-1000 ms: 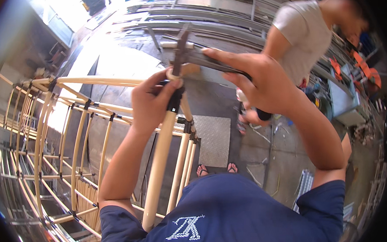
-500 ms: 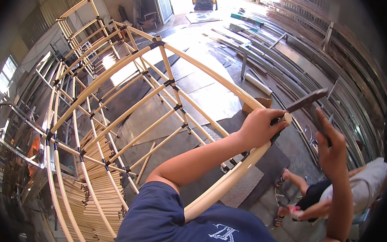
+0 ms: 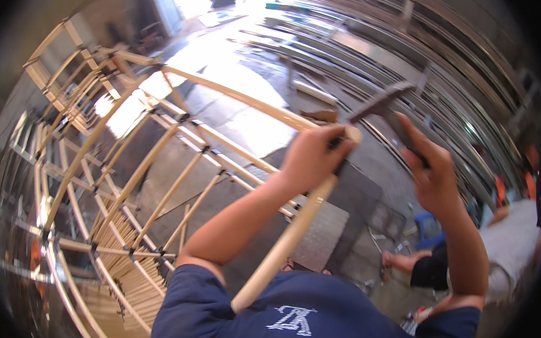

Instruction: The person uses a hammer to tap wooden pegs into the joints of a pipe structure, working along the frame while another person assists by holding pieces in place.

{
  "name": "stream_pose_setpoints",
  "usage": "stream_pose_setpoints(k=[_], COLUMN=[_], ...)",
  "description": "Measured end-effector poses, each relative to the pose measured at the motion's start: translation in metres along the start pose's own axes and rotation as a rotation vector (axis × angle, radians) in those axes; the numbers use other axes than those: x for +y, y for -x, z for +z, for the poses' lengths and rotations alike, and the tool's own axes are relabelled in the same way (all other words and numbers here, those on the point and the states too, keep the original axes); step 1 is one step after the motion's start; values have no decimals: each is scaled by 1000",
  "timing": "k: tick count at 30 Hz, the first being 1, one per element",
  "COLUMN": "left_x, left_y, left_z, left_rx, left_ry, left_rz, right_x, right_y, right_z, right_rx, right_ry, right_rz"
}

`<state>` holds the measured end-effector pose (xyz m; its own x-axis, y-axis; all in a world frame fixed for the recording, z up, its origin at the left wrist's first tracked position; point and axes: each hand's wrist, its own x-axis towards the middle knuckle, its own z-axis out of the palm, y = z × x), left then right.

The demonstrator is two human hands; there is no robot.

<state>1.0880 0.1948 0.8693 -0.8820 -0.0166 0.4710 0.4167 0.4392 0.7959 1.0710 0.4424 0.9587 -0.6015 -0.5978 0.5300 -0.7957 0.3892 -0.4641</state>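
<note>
My left hand (image 3: pixel 311 156) is closed round a corner of the frame, where a cream-coloured pipe (image 3: pixel 287 247) meets a black joint, mostly hidden under my fingers. Beside the thumb, the round pipe end (image 3: pixel 354 134) pokes out. My right hand (image 3: pixel 432 176) grips the handle of a hammer (image 3: pixel 383 103). The hammer head is raised just beyond the pipe end; whether they touch I cannot tell. From the corner, a large pipe frame (image 3: pixel 238 97) with black joints stretches away to the left.
Loose cream pipes (image 3: pixel 111 289) lie in a pile at lower left. Long metal bars (image 3: pixel 364 57) fill racks at far right. A person in a light shirt (image 3: pixel 507 245) crouches at right, near a blue stool (image 3: pixel 428 229). A patterned metal plate (image 3: pixel 322 237) lies on the floor.
The whole view has swung, so frame and hands appear further left, and the blue stool has come into sight. Both grips stay the same, with the hammer head still close to the pipe end.
</note>
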Motion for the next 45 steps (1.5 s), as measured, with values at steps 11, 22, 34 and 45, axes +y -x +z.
stream_pose_setpoints(k=[11, 22, 34, 45], left_x=[12, -5, -27, 41], left_y=[-5, 21, 28, -35], left_z=[-5, -39, -80, -116], left_rx=[-41, 556, 369, -229], left_ry=[162, 463, 815, 246], left_rz=[-206, -130, -151, -333], right_x=[3, 1, 4, 51], right_y=[-9, -11, -31, -53], right_z=[-11, -19, -13, -28], right_rx=[-113, -146, 40, -131], right_ry=[60, 248, 124, 77], right_rz=[54, 11, -89, -196])
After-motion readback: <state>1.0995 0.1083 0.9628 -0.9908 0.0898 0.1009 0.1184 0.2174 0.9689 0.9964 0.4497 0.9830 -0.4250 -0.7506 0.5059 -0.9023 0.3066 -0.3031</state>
